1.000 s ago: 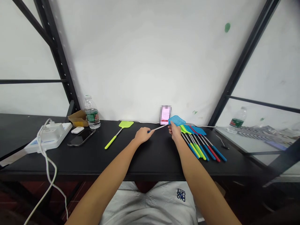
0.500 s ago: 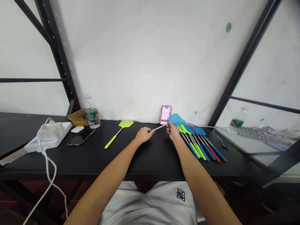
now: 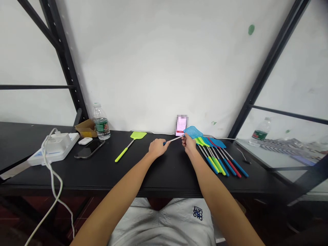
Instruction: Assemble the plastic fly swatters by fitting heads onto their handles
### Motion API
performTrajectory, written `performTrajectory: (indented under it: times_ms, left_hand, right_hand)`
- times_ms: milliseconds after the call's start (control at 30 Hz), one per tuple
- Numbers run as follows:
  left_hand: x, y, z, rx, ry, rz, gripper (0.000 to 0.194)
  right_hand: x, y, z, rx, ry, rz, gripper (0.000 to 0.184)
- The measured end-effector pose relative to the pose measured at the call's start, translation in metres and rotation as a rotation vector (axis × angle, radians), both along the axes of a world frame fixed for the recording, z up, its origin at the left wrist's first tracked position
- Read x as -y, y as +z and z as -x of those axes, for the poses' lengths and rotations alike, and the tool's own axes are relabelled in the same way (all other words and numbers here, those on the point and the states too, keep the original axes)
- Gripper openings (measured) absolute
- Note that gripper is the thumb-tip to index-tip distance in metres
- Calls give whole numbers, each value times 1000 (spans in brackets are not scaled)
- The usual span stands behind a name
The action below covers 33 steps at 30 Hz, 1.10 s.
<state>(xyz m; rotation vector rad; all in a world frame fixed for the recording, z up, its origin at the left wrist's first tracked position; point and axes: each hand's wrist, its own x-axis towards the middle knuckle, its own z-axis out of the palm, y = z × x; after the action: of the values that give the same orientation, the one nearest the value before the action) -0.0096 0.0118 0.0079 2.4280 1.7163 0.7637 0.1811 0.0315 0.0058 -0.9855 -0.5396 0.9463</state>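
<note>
- Lime swatter (image 3: pixel 138 135): meshed head, thin metallic rod.
- Left hand (image 3: pixel 157 148): fingers curled round the handle of the blue swatter (image 3: pixel 194 131) (shiny rod, fine mesh).
- Right hand (image 3: pixel 189 143): pinching it near the head.
- Fanned swatters (image 3: pixel 214 160): overlapping heads.

Blue mesh swatter (image 3: pixel 193 132), black table (image 3: pixel 169 174)

pale grey clothing (image 3: pixel 160 227) — dark blue lettering (image 3: pixel 197 213)
</note>
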Motion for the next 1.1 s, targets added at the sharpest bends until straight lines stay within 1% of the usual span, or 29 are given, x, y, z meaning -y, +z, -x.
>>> performTrajectory:
  times_ms: [167, 333, 400, 500, 700, 933, 1033, 1100]
  left_hand:
    - [0, 0, 0, 8, -10, -11, 53]
    - [-2, -1, -3, 58, -30, 29, 53]
    - [-2, -1, -5, 74, -53, 43, 54]
    - [-2, 0, -7, 96, -89, 70, 55]
    - [-3, 3, -16, 164, -107, 94, 56]
    - [-12, -2, -24, 243, -163, 100, 57]
    - [-14, -4, -24, 268, -178, 135, 57]
    - [-14, -4, -23, 277, -193, 171, 58]
  right_hand:
    - [1, 1, 3, 14, -14, 0, 20]
    - [3, 1, 10, 88, 81, -62, 23]
    - [4, 2, 11, 108, 97, -85, 24]
    - [5, 4, 10, 116, 82, -97, 25]
    - [2, 8, 0, 121, 55, -128, 28]
    - [-3, 7, -7, 110, 63, -176, 27]
    - [-4, 7, -11, 100, 61, -185, 28]
    - [-4, 8, -15, 81, 29, -175, 26]
